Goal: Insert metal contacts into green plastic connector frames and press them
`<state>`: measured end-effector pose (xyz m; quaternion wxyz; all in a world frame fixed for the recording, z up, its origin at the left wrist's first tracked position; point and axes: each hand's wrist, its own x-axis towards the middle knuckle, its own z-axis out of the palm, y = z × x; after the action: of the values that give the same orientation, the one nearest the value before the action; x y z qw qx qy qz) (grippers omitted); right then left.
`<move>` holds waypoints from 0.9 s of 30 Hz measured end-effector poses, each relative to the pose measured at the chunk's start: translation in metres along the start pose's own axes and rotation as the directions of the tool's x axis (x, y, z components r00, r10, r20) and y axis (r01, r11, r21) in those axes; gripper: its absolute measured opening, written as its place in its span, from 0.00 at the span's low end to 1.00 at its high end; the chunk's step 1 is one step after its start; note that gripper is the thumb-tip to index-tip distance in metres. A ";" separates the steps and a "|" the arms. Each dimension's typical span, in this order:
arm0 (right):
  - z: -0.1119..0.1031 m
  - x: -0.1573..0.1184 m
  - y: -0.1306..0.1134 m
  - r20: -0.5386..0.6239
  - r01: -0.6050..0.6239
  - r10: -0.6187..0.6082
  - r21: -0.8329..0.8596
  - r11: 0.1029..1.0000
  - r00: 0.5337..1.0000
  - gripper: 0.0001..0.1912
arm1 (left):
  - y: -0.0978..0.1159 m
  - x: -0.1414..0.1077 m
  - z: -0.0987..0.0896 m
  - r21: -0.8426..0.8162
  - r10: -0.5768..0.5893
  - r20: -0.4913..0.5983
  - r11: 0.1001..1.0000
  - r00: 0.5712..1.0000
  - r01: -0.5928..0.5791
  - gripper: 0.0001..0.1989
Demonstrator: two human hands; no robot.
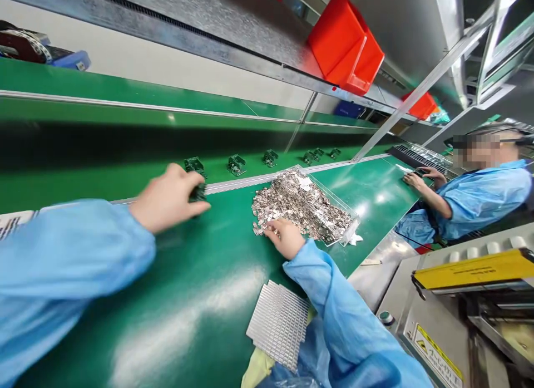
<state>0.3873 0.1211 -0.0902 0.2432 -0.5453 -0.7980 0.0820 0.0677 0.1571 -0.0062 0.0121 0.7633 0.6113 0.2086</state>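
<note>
My left hand [169, 199] is above the left part of the green work surface, its fingers closed round a small dark green part [197, 193]. A heap of small silvery metal pieces [292, 201] lies in and around a clear plastic tray [348, 231]. At the near left edge of that heap is my right hand [286, 237], thumb and fingertips together on the small pieces; what is between them is too small to make out. A grey gridded sheet [278, 324] lies below my right forearm.
Several small green assemblies [237, 164] stand along the back of the green surface [200, 282]. A red bin [346, 48] sits on the shelf above. A person in blue [479, 193] works at the far right, near a yellow-topped machine [475, 268].
</note>
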 end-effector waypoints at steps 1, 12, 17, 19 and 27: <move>0.006 0.004 -0.004 0.005 -0.009 0.009 0.018 1.000 1.000 0.08 | 0.026 -0.016 0.012 0.006 0.086 0.100 0.996 0.991 -0.087 0.26; 0.009 0.006 -0.012 0.017 -0.124 0.125 0.306 0.944 0.992 0.07 | 0.044 -0.135 0.050 -0.216 -0.021 0.279 0.973 0.960 0.084 0.48; -0.012 -0.020 -0.021 0.031 -0.216 0.230 0.483 0.849 0.973 0.08 | 0.019 -0.129 0.072 -0.339 0.141 0.223 0.939 0.965 -0.059 0.46; -0.024 -0.038 -0.029 0.071 -0.267 0.275 0.555 0.788 0.959 0.09 | 0.022 -0.123 0.077 -0.410 0.180 0.249 0.910 0.952 -0.065 0.39; -0.035 -0.116 -0.078 0.119 -0.343 0.502 0.858 0.383 0.857 0.10 | 0.091 -0.141 0.081 -0.923 0.024 0.328 0.221 0.944 0.315 0.29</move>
<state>0.3731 -0.0200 -0.0639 0.5137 -0.5416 -0.4612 0.4798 0.1556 0.0214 -0.0978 0.5838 0.5507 0.4119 0.4315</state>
